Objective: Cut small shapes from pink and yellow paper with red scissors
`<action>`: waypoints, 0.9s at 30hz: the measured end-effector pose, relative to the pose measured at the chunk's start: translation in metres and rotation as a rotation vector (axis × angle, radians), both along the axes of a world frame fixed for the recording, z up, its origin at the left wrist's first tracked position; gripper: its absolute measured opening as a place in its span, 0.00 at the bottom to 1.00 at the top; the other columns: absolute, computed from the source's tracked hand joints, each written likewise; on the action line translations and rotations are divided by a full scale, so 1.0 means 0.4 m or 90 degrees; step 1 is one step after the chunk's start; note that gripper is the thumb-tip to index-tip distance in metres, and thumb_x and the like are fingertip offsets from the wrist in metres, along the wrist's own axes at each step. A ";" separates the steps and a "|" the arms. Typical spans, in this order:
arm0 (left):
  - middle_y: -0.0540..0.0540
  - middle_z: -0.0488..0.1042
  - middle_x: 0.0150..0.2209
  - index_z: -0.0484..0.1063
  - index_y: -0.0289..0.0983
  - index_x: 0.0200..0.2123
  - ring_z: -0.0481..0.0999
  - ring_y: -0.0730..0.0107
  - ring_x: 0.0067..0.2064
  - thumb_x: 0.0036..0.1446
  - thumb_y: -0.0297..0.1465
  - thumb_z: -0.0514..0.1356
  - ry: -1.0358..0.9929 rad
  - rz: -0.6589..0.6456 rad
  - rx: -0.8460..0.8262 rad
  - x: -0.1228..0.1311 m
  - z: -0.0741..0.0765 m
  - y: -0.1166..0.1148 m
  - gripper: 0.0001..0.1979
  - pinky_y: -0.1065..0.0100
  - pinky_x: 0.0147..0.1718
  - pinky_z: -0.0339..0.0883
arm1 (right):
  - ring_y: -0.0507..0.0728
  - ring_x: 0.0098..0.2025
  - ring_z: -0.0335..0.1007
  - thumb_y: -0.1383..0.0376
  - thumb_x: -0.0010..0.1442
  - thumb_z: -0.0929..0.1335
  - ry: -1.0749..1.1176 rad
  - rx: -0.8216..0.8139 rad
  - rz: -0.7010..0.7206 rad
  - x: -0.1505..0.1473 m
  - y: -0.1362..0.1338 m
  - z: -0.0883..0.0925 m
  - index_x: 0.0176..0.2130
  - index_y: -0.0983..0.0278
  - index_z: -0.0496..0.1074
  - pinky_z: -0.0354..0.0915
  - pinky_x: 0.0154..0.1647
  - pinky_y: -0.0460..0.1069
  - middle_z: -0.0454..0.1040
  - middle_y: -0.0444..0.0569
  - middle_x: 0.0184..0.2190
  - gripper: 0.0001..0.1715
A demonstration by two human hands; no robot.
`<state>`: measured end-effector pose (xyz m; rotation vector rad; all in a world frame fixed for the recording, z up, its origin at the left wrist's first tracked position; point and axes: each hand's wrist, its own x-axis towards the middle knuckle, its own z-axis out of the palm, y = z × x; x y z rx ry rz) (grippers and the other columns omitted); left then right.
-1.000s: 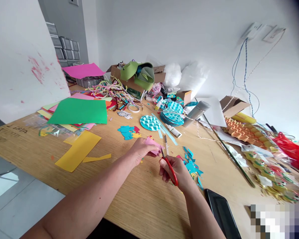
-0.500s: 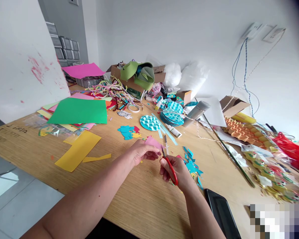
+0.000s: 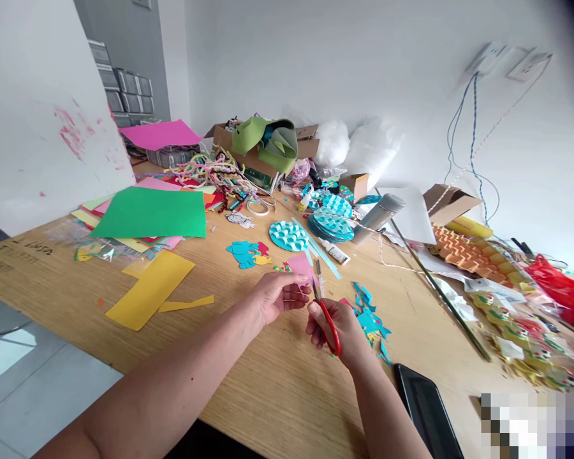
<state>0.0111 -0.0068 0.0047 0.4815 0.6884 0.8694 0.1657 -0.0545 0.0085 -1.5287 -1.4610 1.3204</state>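
A small piece of pink paper (image 3: 300, 266) is pinched in the fingers of my left hand (image 3: 283, 297), above the middle of the table. My right hand (image 3: 335, 326) grips red-handled scissors (image 3: 333, 333), whose blades point up and away from me against the paper's right edge. Whether the blades have the paper between them I cannot tell. Blue paper scraps (image 3: 369, 319) lie just right of my right hand. Beyond my left hand are blue fish cut-outs (image 3: 242, 254), with small red and yellow ones beside them.
Yellow paper (image 3: 150, 290) and a green sheet (image 3: 150, 213) lie to the left. A blue-and-white wavy paper disc (image 3: 288, 236) and a glue bottle (image 3: 335, 252) are beyond my hands. A phone (image 3: 426, 408) sits near my right forearm. A green stick (image 3: 440, 293) runs along the right.
The pink paper has turned in my left hand and now stands more upright. My left hand has shifted slightly right, nearer the scissors. My right hand is almost unmoved.
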 end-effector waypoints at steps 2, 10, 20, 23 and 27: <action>0.48 0.74 0.25 0.75 0.31 0.28 0.71 0.77 0.24 0.38 0.32 0.69 0.000 -0.008 0.017 0.003 0.000 -0.002 0.13 0.73 0.25 0.65 | 0.49 0.14 0.65 0.38 0.45 0.70 0.000 0.002 -0.001 0.001 0.000 -0.001 0.21 0.65 0.67 0.61 0.12 0.42 0.71 0.46 0.16 0.33; 0.49 0.72 0.21 0.75 0.30 0.25 0.69 0.78 0.22 0.35 0.27 0.67 0.076 0.054 0.061 0.013 -0.002 -0.006 0.09 0.73 0.25 0.63 | 0.49 0.13 0.65 0.39 0.45 0.71 0.005 -0.006 0.012 -0.007 0.000 -0.001 0.21 0.65 0.67 0.60 0.12 0.41 0.70 0.45 0.14 0.32; 0.50 0.71 0.22 0.77 0.30 0.29 0.67 0.79 0.22 0.37 0.28 0.66 0.119 0.050 0.098 0.009 0.000 -0.010 0.11 0.72 0.26 0.63 | 0.50 0.15 0.68 0.41 0.49 0.70 -0.006 -0.002 0.038 -0.007 -0.005 0.009 0.22 0.65 0.66 0.60 0.14 0.42 0.70 0.44 0.14 0.30; 0.50 0.71 0.22 0.77 0.30 0.29 0.68 0.78 0.22 0.37 0.28 0.65 0.121 0.044 0.104 0.009 0.002 -0.009 0.11 0.71 0.27 0.64 | 0.50 0.15 0.67 0.41 0.49 0.70 -0.008 -0.003 0.041 -0.007 -0.005 0.010 0.21 0.65 0.66 0.60 0.14 0.42 0.69 0.44 0.13 0.30; 0.48 0.73 0.24 0.77 0.30 0.30 0.71 0.76 0.24 0.38 0.28 0.65 0.117 0.031 0.106 0.008 0.000 -0.005 0.12 0.71 0.28 0.64 | 0.50 0.14 0.67 0.42 0.48 0.71 0.004 -0.006 0.037 -0.005 -0.004 0.006 0.22 0.65 0.66 0.61 0.14 0.42 0.70 0.44 0.14 0.30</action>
